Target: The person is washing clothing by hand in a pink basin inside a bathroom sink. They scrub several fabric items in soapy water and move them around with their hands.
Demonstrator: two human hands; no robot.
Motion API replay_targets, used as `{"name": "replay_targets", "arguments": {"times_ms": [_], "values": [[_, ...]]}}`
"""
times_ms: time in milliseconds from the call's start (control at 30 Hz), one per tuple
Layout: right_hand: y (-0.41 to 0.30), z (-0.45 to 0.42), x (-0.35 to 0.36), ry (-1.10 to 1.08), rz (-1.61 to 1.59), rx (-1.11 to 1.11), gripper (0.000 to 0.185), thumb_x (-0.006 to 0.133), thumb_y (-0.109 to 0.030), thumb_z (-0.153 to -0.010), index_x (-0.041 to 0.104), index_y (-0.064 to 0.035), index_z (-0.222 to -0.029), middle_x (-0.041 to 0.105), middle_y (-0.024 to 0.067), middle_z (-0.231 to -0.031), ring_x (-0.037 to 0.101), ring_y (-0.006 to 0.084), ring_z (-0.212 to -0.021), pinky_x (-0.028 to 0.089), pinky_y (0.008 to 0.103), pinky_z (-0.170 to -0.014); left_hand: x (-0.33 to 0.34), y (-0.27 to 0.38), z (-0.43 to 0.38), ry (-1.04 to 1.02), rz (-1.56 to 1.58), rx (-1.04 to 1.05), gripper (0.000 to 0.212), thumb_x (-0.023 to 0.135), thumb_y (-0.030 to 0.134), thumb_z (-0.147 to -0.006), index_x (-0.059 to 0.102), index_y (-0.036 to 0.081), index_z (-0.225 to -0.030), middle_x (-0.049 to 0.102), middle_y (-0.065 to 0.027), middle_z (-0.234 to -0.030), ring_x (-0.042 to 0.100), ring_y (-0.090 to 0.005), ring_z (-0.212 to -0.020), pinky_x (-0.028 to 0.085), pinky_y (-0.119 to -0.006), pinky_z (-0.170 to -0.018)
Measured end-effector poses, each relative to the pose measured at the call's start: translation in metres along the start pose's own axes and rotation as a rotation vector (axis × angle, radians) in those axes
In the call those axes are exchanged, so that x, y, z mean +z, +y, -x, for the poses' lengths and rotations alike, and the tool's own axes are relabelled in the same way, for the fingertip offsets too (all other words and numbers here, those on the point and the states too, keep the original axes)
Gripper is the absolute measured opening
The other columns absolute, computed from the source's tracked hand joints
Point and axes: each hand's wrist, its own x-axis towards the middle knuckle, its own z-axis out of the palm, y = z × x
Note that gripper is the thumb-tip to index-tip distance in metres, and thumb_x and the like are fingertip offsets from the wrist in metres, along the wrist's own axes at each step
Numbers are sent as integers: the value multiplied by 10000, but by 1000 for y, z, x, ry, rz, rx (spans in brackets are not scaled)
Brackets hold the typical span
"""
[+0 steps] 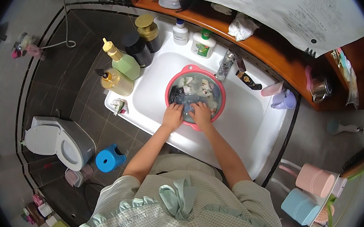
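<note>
A round pink-rimmed plastic basin (222,101) stands in a white sink (240,119), holding water and wet cloths. White patterned cloth (206,87) lies at the far side of the water, dark cloth (176,95) at the left and blue cloth (190,99) in the middle. My left hand (173,115) rests over the basin's near left rim, with its fingertips at the water. My right hand (201,114) reaches over the near rim to its right, fingers on or near the blue cloth. Whether either hand grips cloth is hidden.
Pump bottles (125,65) and dark containers (138,50) line the sink's left edge. A Dettol soap bottle (203,45), a spray can (226,65), a tube (271,88) and a purple cup (284,99) stand or lie along the back and right. A wooden shelf (207,16) runs behind.
</note>
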Motion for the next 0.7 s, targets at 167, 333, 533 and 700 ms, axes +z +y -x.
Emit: {"name": "replay_targets", "arguments": {"times_ms": [167,333,533,700], "values": [[20,-14,14,-18,-320,-25,238,608,-240,-761,600,-110,-960,571,65,-889,548,259,-832,437,368,-738,7,8,-2,-63,-48,-51,431,628,132,-662,528,24,-1068,538,-128,-1050,462,-288,-1044,367,-390,-914],[34,-29,25,-79,-1115,117,209,522,-211,-855,595,-22,-902,581,59,-740,553,143,-694,445,287,-653,4,13,-23,173,231,-179,147,551,91,-761,535,18,-889,562,-138,-841,539,-282,-799,423,-368,-710],[15,-45,-5,-135,-1257,127,249,472,-226,-893,569,0,-937,556,24,-776,518,85,-721,409,206,-668,-2,-18,-44,69,1070,-419,110,481,177,-879,487,78,-832,474,18,-679,451,-79,-626,368,-241,-561],[13,-40,-16,-119,-1406,160,309,476,-277,-887,532,-34,-1071,551,36,-987,510,93,-910,381,220,-788,-54,13,-60,-44,1403,-748,110,454,232,-900,496,130,-908,546,31,-774,519,-54,-661,385,-154,-587]]}}
